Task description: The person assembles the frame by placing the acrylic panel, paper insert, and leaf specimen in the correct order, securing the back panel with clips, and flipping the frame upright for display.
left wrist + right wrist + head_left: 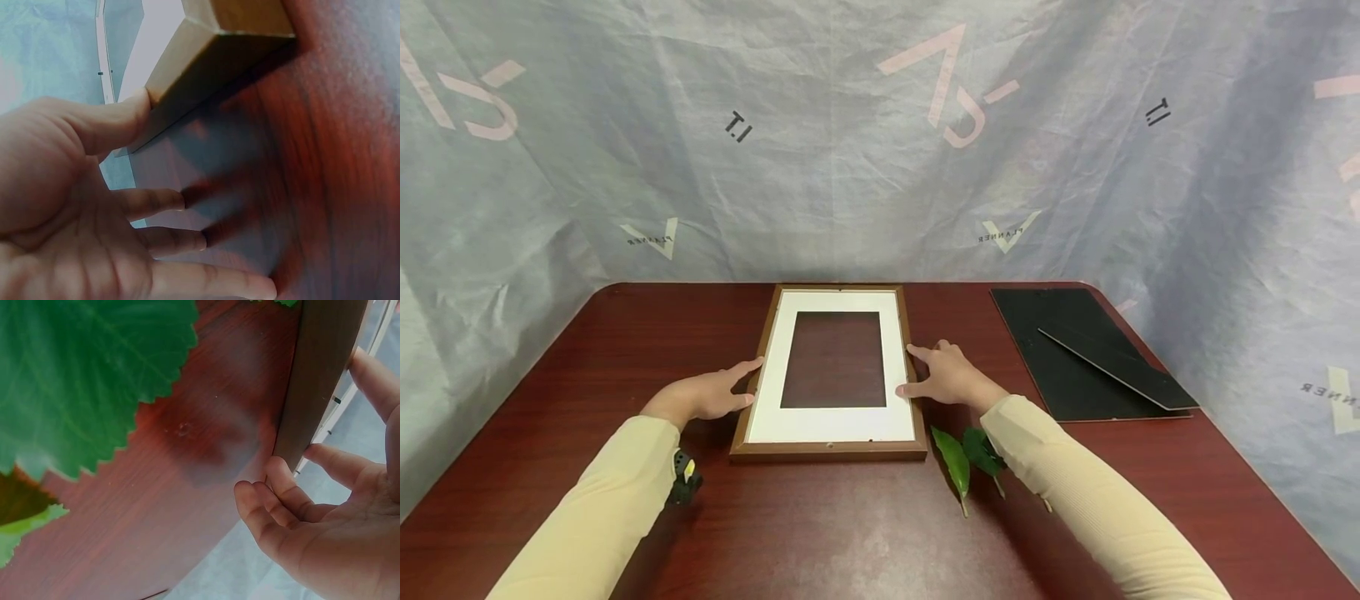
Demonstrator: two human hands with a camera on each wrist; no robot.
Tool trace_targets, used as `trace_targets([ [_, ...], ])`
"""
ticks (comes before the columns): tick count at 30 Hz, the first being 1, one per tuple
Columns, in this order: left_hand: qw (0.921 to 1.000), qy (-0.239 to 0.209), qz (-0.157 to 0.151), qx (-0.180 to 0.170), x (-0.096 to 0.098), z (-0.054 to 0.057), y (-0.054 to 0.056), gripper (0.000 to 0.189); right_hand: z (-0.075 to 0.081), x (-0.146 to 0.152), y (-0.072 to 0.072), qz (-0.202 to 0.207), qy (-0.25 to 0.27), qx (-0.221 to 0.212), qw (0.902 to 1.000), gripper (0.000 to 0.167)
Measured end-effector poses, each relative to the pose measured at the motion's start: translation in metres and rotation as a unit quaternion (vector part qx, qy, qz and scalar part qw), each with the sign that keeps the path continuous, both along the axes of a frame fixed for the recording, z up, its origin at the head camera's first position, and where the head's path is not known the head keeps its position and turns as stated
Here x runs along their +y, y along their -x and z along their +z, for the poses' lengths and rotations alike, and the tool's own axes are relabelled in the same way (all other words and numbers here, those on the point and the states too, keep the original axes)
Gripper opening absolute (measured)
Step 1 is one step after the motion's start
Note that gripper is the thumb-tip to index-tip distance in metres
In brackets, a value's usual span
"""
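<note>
A brown wooden picture frame [827,452] lies flat on the table, with a white mat [771,425] inside it around a dark rectangular window. My left hand [711,394] is at its left side; in the left wrist view the thumb touches the frame's edge while the other fingers [206,278] stretch out over the table. At the opposite side, my right hand [951,377] has its thumb on the frame's right edge and the index fingertip beside it. The remaining right fingers [262,519] bend loosely near the outer side of the frame, with nothing in them.
Green leaves [953,460] lie by the frame's near right corner, partly under the right sleeve [1067,492]. Farther right, a black backing board [1037,333] rests on the dark red table [820,533], its stand flap [1112,367] raised. A grey printed sheet [835,167] hangs behind.
</note>
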State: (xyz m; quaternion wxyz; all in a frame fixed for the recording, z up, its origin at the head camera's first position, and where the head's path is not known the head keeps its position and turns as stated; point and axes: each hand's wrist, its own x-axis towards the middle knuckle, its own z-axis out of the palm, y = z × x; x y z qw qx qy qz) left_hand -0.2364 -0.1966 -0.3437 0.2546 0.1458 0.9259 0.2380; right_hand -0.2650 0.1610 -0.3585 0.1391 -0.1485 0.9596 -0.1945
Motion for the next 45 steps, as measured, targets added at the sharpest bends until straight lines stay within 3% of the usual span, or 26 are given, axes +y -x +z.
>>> trace_targets([
  [20, 1.0000, -0.009, 0.001, 0.000, 0.003, -0.001, -0.001, 0.069, 0.001, 0.003, 0.001, 0.001, -0.009, -0.006, 0.9999, 0.082],
  [29, 0.9999, -0.013, 0.005, -0.008, 0.002, 0.001, -0.002, 0.070, 0.010, 0.012, 0.002, -0.001, 0.064, 0.018, 0.9978, 0.071],
  [36, 0.9997, -0.016, 0.009, -0.014, 0.002, -0.003, 0.000, 0.071, 0.012, 0.022, -0.004, -0.032, 0.106, 0.039, 0.9931, 0.063],
  [45, 0.9999, -0.015, -0.001, -0.009, 0.002, 0.000, 0.000, 0.070, 0.015, 0.037, -0.014, -0.066, 0.156, 0.023, 0.9853, 0.059],
])
